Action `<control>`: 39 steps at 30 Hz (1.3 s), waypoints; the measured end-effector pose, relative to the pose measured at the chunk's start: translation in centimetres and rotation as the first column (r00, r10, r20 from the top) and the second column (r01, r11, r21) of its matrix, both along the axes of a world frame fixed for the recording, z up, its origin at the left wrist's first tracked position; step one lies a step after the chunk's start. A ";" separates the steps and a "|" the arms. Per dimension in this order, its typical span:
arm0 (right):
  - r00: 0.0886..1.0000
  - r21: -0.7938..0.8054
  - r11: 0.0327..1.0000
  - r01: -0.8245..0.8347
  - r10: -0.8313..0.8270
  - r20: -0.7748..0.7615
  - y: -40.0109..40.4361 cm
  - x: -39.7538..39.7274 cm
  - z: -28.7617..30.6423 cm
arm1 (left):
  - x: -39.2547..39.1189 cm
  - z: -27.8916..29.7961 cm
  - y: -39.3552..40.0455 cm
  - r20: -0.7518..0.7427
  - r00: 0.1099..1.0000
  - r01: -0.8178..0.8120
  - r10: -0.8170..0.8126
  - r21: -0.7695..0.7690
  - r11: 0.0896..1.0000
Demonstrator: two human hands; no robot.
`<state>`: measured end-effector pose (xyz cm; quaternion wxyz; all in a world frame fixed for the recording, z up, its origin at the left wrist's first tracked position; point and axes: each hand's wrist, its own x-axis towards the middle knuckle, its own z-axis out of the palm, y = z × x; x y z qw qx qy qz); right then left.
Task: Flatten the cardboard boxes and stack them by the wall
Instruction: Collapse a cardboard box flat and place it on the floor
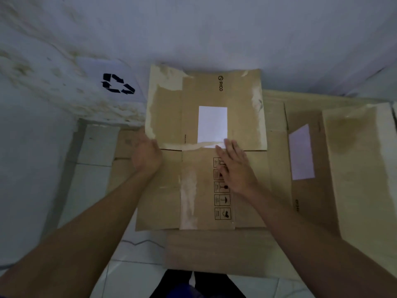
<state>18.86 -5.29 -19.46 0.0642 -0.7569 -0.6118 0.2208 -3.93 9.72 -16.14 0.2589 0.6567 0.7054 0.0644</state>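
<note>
Left hand (146,157) grips the flattened box's (204,130) edge; right hand (235,166) presses it flat, fingers released, against the wall (214,29).

Flat box (206,147) atop stack, by wall (214,29)

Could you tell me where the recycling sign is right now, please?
In the head view, the recycling sign is on the wall, upper left, just left of the flattened box.

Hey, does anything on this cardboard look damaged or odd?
Yes: the top flattened box has pale torn patches where tape stripped its brown surface, along both side edges and its middle fold. The wall behind looks stained and flaking.
</note>
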 end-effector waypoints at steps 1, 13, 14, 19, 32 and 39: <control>0.996 0.056 0.994 0.088 -0.090 0.027 -0.3 0.4 -0.1 | -0.3 -0.5 0.2 -0.031 1.000 -0.002 0.001 -0.037 0.999; 0.658 -0.123 0.651 0.749 -0.753 0.020 2.6 2.9 3.1 | -0.6 -1.4 -0.2 0.225 0.954 -0.168 0.196 -0.137 0.976; 0.642 -0.140 0.635 0.759 -0.766 0.005 2.8 3.2 3.3 | -0.7 -1.3 -0.3 0.235 0.954 -0.163 0.184 -0.109 0.981; 0.648 -0.073 0.650 0.756 -0.760 -0.058 3.6 2.8 4.1 | -0.4 0.1 -1.1 0.150 0.982 -0.119 0.115 0.019 0.993; 0.789 0.249 0.750 0.612 -0.598 -0.140 1.2 -2.7 11.2 | -4.1 9.6 -2.6 0.141 0.987 -0.119 0.077 0.320 0.940; 0.841 0.308 0.782 0.542 -0.497 -0.215 2.4 -8.1 16.5 | -10.0 16.2 -3.4 0.036 0.997 -0.082 0.074 0.457 0.886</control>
